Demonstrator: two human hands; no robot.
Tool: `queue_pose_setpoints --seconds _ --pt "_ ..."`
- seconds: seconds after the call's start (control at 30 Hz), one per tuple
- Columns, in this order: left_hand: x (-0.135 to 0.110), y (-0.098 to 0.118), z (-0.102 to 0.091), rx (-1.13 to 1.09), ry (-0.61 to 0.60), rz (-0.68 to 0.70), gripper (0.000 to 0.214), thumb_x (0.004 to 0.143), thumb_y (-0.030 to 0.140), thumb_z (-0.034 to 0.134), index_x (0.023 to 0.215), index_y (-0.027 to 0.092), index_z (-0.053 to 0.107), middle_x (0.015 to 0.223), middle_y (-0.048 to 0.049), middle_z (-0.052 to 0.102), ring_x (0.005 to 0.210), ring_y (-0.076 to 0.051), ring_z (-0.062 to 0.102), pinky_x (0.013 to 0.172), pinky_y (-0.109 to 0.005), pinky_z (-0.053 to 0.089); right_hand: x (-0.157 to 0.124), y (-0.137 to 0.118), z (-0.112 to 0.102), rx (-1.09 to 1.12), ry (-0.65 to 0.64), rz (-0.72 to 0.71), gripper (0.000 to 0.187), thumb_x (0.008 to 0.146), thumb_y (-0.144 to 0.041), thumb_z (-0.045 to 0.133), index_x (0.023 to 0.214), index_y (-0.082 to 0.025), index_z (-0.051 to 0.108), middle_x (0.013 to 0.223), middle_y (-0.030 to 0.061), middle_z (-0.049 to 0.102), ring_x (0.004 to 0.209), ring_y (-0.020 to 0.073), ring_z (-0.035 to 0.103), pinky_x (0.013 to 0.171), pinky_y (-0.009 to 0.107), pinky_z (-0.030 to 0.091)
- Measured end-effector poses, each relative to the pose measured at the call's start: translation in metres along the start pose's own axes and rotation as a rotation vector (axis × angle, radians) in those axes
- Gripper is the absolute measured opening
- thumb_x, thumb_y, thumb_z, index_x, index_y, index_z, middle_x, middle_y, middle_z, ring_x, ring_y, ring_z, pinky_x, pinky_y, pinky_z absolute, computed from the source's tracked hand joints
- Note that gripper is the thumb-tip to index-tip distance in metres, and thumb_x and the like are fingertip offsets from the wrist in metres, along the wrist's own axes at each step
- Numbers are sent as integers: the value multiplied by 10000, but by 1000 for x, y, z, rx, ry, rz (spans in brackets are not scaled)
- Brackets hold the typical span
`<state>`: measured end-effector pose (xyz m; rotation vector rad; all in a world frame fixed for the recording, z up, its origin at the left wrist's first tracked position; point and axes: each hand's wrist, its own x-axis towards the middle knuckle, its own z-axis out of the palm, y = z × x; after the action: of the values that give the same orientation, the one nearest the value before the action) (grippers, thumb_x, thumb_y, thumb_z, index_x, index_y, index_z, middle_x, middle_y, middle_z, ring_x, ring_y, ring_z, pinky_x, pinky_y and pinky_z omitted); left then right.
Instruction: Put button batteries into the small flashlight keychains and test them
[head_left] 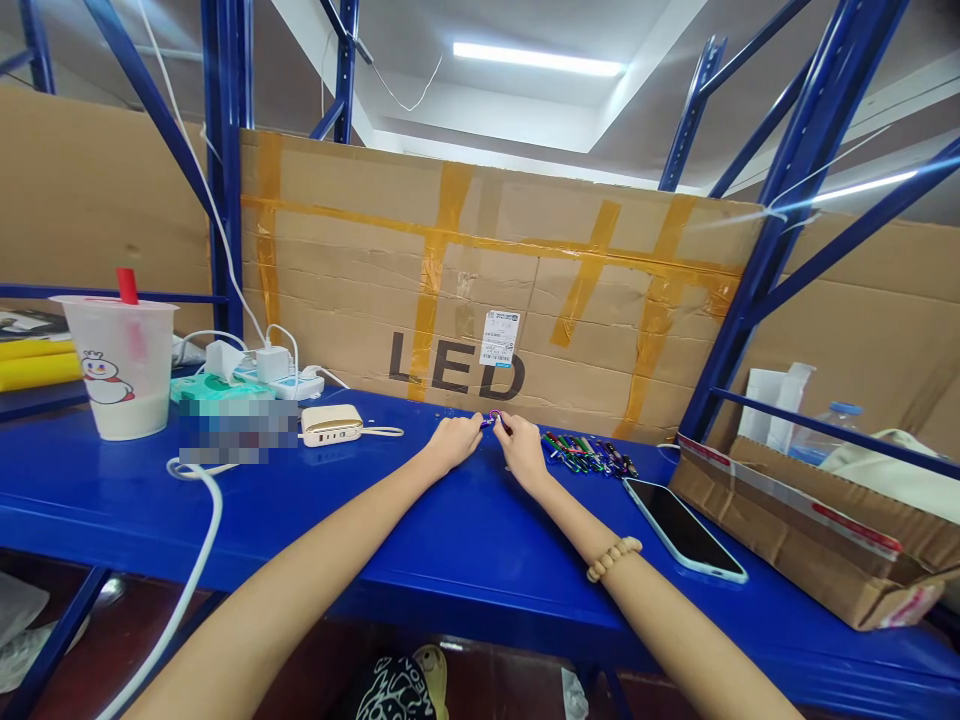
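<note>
Inspection at the blue steel shelf [150, 505]: the left hand [452, 443] and right hand [523, 450] meet at 12 o'clock near the shelf's far edge, their fingertips closing on a small purple metal ring [491, 420]. Both grips are narrow, but the ring is too small and too hidden by the fingers to confirm whether each hand is pinching it or only touching it. Work this small is judged best kept at the fingertips, with the wrists low and steady and the hands close together, as they are here. Just beside the right hand, at 2 o'clock, lies a cluster of slim green and black items [589, 455], too small to identify. Farther out at 2 o'clock is a smartphone in a pale blue case [682, 530], and a torn cardboard box [810, 530] stands at 3 o'clock. A wooden bead bracelet [613, 558] circles the right forearm. At 10 o'clock are a cream and gold power bank [330, 425], a power strip [281, 382] and a plastic cup [112, 365] with a red straw and a crowned snowman mascot; no brand name is legible on it. Behind the hands, a taped cardboard carton [465, 290] reads "LED" in large dark letters. Its white barcode label [499, 338] carries print too small to read.
</note>
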<state>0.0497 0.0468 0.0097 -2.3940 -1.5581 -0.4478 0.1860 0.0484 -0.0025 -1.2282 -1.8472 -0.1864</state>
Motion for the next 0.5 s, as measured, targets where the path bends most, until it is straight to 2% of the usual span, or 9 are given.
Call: queue_pose_setpoints --seconds 0.3,0.43,0.5 --pt "-1 -2 0 -37 -7 -66 244 883 201 310 1026 127 493 937 -153 652 899 -269 626 734 -354 461 1 -3 0 -5 -65 -33 271 840 -250 393 638 -165 552 575 12 520 528 119 437 517 226 281" --pt "-1 -5 0 -52 -12 -98 251 880 206 308 1017 126 504 948 -154 649 905 -265 622 735 -356 462 3 1 2 67 -153 -18 275 819 -257 415 637 -152 592 532 0 515 513 115 433 505 219 305" --pt "0 -7 0 -58 -20 -101 254 881 215 308 1010 131 510 963 -148 647 911 -258 617 735 -350 463 3 4 3 122 -229 -35 219 796 -261 456 739 -151 636 544 -19 527 520 108 457 515 206 344"
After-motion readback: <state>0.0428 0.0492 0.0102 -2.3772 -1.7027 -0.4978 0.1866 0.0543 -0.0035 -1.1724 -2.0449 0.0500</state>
